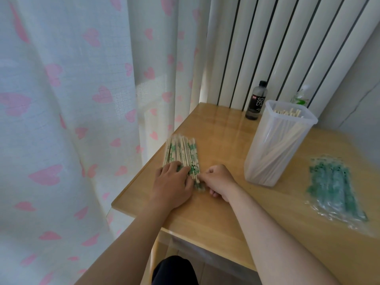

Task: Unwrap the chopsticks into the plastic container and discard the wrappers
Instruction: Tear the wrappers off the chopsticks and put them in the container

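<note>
Both forearms reached over the wooden table point(226, 219) toward the wrapped chopsticks point(181, 155) near its left edge.

Largest beyond them stood the plastic container point(275, 145), upright, bare chopsticks inside; empty wrappers point(335, 188) lay to its right. My left hand point(174, 186) rested flat, fingers spread on the bundle's near end. My right hand point(218, 182) was curled, fingertips pinching one wrapped pair's end.

Wooden table point(226, 212): chopsticks point(181, 155), container point(275, 145), wrappers point(335, 186).

Soft daylight; edges perhaps warped.
</note>
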